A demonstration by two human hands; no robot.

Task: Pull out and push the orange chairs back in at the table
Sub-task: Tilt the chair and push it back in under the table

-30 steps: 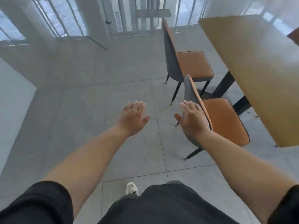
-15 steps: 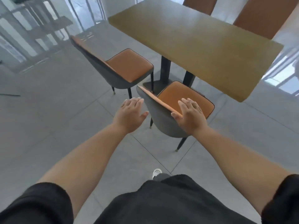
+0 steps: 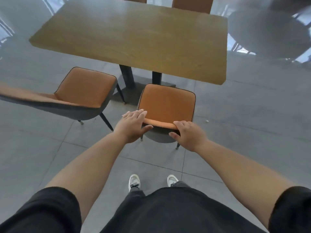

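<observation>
We now face the counter (image 3: 134, 36) squarely; our left hand (image 3: 131, 126) lies flat-fingered and our right hand (image 3: 188, 134) curls on the near chair (image 3: 166, 105) backrest, ready to push.

Both my arms reach forward and down, bare below short dark sleeves. My left hand (image 3: 133, 126) lies with fingers straight, thumb spread toward the right. My right hand (image 3: 188, 135) has fingers curled over an edge, thumb underneath. Hands near each other, apart.
</observation>
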